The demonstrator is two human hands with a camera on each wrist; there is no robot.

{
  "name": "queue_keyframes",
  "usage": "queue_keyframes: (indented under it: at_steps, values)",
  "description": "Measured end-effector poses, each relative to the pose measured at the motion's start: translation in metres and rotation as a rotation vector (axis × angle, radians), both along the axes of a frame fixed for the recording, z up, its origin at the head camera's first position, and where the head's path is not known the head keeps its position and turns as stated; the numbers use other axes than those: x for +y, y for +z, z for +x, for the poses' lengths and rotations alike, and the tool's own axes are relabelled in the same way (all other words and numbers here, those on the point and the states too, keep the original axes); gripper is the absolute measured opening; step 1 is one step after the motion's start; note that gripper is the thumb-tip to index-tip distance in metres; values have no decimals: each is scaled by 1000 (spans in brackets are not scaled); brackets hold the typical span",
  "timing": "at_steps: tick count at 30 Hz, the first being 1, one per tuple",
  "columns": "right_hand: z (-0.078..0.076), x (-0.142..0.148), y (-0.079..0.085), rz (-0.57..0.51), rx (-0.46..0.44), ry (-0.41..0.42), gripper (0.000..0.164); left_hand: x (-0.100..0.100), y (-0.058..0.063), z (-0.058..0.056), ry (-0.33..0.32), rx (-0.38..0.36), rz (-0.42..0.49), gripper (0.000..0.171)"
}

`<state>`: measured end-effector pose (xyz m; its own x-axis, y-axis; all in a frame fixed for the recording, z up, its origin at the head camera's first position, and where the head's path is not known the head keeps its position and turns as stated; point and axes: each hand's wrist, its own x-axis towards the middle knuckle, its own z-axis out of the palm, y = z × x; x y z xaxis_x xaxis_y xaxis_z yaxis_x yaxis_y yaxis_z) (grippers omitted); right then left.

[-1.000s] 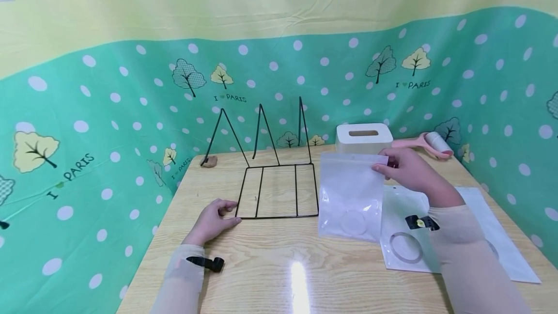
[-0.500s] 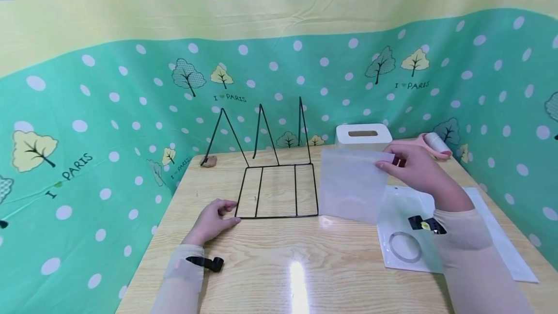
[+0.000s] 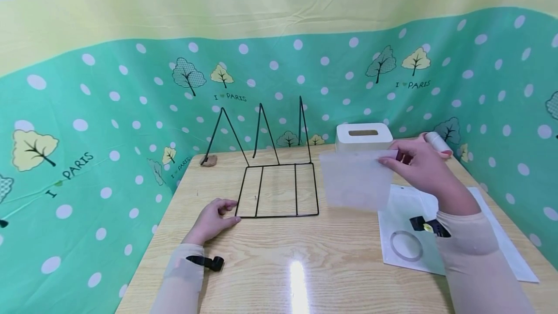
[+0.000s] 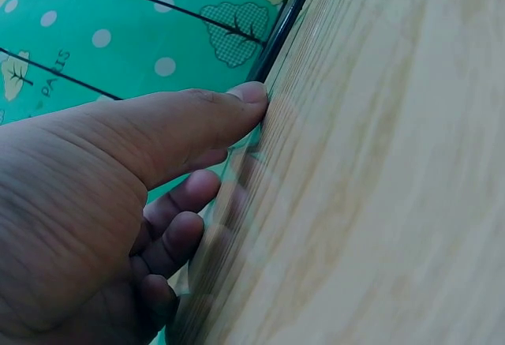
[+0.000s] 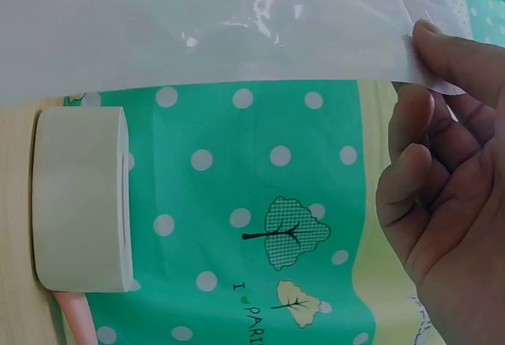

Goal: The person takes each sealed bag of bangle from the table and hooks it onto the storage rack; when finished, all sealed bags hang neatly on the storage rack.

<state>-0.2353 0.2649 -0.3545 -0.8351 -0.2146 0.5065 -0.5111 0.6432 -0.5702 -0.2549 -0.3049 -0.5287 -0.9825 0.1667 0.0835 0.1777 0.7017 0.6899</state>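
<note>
My right hand (image 3: 418, 168) pinches the top right corner of a translucent white plastic bag (image 3: 357, 178), which hangs above the table. The right wrist view shows the thumb on the shiny bag (image 5: 260, 29) with curled fingers behind it. At the left, my left hand (image 3: 213, 222) holds the near left corner of a black wire rack (image 3: 277, 217). Its thumb lies on the front wire, and the index finger is at the side wire. In the left wrist view the left hand (image 4: 102, 203) has its thumb tip against the dark wire (image 4: 284, 25). The rack's three wire peaks stand at the back.
Behind the bag stands a white tissue box (image 3: 364, 134). A pink item with a white roll (image 3: 438, 143) lies to its right. Flat white bags (image 3: 392, 227) with ring outlines lie under the right forearm. A small brown lump (image 3: 210, 161) sits at the rack's far left foot.
The bag's lower edge has swung up and away, and the bag now looks foreshortened. My right hand has shifted slightly right. The left hand and the rack have stayed put.
</note>
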Motion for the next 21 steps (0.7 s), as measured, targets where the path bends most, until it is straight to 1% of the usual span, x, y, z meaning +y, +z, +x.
queue_keyframes:
  at_steps: [4, 9, 21]
  values:
    - [6, -2, 5, -28, 41, -9, 19, 0, 0, 0, -2, 3, 4, 50]
    - [13, -5, 8, -48, 102, 9, 21, 0, 1, 1, 1, -6, 3, 50]
    - [18, -12, 11, -82, 159, 29, 29, 0, 0, 1, 7, -3, -3, 49]
